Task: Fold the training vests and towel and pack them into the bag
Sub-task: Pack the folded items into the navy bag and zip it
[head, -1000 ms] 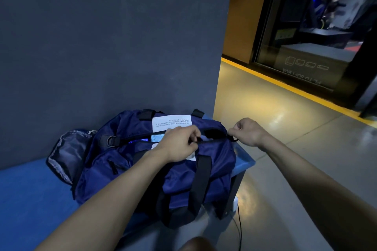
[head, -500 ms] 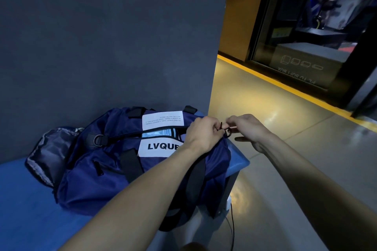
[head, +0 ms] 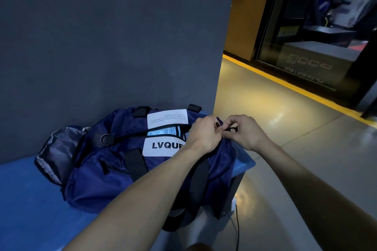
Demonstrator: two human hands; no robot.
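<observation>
Head view: both hands' grips, left hand (head: 205,135) and right hand (head: 244,133), pinch the bag (head: 114,179) zipper end.

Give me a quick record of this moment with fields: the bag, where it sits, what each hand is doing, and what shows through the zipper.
bag: navy duffel bag with a white label, lying on its side
support: blue bench against a dark wall
left hand: grips the bag's top at the right end of the zipper
right hand: pinches a small black zipper pull
zipper opening: partly open, light blue fabric showing inside
beside bag: grey mesh pouch on its left
</observation>
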